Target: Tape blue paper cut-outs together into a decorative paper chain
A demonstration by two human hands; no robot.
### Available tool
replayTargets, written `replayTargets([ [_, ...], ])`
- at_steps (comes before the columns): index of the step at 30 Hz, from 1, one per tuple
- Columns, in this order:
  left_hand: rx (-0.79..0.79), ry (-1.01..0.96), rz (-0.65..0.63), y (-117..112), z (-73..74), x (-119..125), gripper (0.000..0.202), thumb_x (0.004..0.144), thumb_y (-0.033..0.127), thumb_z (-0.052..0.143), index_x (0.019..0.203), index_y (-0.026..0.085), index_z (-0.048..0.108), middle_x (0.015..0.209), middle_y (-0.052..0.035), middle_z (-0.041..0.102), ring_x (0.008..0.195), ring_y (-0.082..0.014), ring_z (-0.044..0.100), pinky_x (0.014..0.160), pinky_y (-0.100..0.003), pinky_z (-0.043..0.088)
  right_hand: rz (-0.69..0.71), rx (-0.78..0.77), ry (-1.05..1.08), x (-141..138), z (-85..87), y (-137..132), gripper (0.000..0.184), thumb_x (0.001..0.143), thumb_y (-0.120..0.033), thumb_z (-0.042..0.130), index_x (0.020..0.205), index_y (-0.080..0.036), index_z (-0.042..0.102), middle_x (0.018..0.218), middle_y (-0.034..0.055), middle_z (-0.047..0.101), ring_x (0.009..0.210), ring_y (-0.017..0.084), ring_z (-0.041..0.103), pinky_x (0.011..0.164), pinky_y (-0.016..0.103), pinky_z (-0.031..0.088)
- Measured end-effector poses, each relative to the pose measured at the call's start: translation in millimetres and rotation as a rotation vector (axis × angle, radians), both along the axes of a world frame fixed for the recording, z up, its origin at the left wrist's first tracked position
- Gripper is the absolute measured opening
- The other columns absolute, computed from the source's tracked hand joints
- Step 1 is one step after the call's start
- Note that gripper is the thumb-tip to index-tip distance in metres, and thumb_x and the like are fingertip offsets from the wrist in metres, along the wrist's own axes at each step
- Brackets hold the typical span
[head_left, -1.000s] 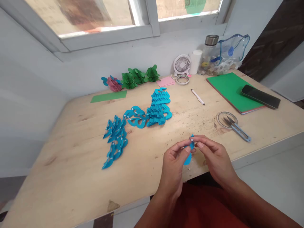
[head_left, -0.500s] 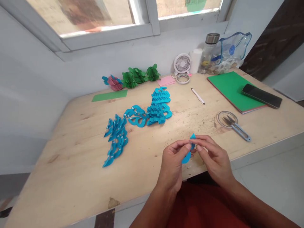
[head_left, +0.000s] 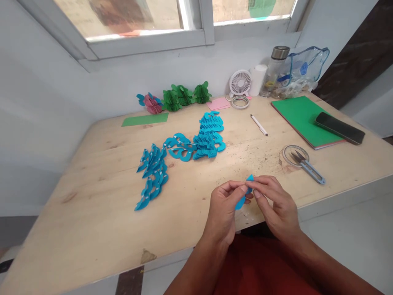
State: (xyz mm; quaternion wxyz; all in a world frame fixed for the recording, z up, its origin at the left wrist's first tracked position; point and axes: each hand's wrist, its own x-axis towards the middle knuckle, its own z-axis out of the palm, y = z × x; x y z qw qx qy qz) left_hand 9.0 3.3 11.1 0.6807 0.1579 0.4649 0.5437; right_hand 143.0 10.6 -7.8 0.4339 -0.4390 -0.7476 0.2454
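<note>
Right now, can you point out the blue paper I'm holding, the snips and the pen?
Blue paper (head_left: 240,203), head view: on its lower part.
Snips (head_left: 307,164), head view: on the handle, near the blades.
Pen (head_left: 259,125), head view: on the middle of its barrel.

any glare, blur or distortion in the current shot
Head view: glare whitens strips along the window; head view: wide-lens distortion seems to stretch the table at lower left; head view: left hand, holding a blue paper piece, and right hand show no strong motion blur.

The paper piece (head_left: 240,203) is bright blue, the cutouts (head_left: 156,162) blue with white patches, the bench (head_left: 101,229) pale, wood-grained.
</note>
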Motion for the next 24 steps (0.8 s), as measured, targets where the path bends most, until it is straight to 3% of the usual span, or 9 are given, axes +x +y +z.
replayTargets([
  [14,0.034,0.016,0.009,-0.7,3.4,-1.7,0.008,0.064,0.020,0.070,0.060,0.015,0.064,0.061,0.0003,0.060,0.061,-0.0122,0.054,0.070,-0.028,0.045,0.004,0.097,-0.057,-1.5,3.3,1.7,0.034,0.087,-0.012,0.051,0.113,-0.028,0.067,0.100,0.0077,0.067,0.096,0.024,0.060,0.081,0.043,0.051],
  [24,0.063,0.089,0.002,-2.5,5.6,-0.1,0.006,0.065,0.020,0.069,0.063,0.015,0.066,0.065,-0.0005,0.064,0.063,-0.0124,0.056,0.071,-0.027,0.044,-0.020,0.146,-0.069,-0.8,8.6,2.2,0.031,0.085,-0.009,0.052,0.107,-0.025,0.067,0.097,0.0075,0.067,0.094,0.023,0.060,0.081,0.043,0.050],
])
